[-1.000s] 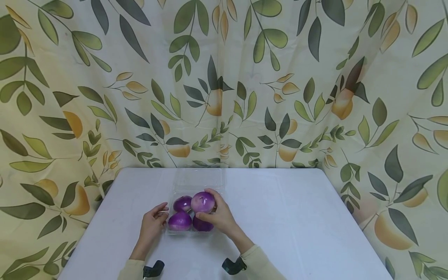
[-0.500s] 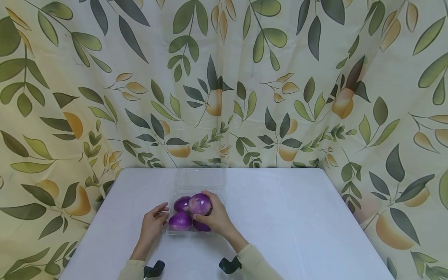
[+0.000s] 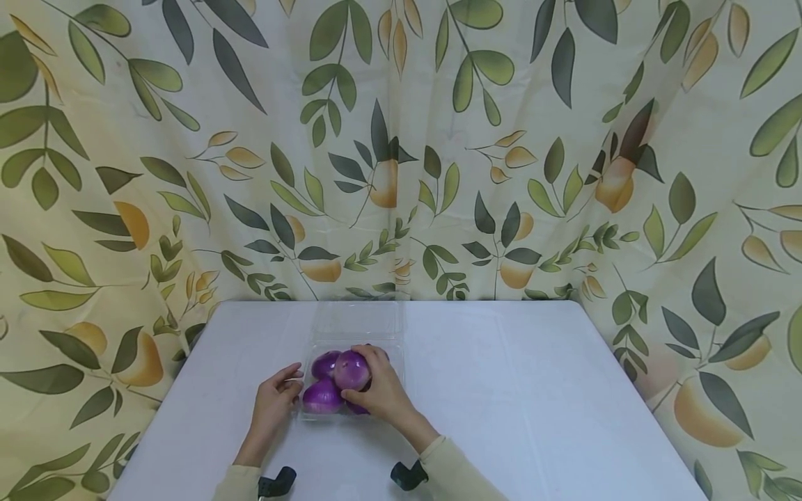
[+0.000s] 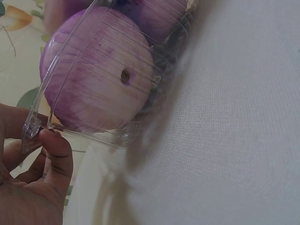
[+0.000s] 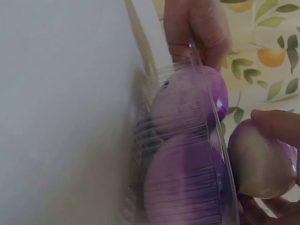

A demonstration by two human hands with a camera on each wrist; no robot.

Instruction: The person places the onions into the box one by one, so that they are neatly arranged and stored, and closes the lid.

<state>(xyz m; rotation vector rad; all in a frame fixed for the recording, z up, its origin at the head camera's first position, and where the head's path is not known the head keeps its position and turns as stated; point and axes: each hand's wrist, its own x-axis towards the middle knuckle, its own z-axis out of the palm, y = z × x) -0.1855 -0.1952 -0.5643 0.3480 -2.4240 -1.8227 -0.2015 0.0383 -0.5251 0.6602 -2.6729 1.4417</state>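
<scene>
A clear plastic clamshell box (image 3: 395,390) stands on the table with several purple onions in it. My left hand (image 3: 272,400) is at its left side; in the left wrist view, thumb and finger pinch the rim corner (image 4: 33,126). Above the box, my right hand (image 3: 383,393) grips a purple onion (image 3: 352,370) between thumb and fingers. Its pale side shows in the right wrist view, just outside the rim. At the left of the box lie a front onion (image 3: 322,398) and a back onion (image 3: 324,364). The right hand partly hides the onions on the right.
The box's clear lid (image 3: 357,321) is folded back toward the table's far edge. A white cloth covers the table (image 3: 514,396). Behind it hangs a leaf-patterned curtain (image 3: 401,174). Dark wrist-worn devices (image 3: 409,476) sit by both sleeves.
My right hand has shifted left and slightly down over the box with the onion in its grip. Behind its fingers a bit of another purple onion now shows. The left hand stays put.
</scene>
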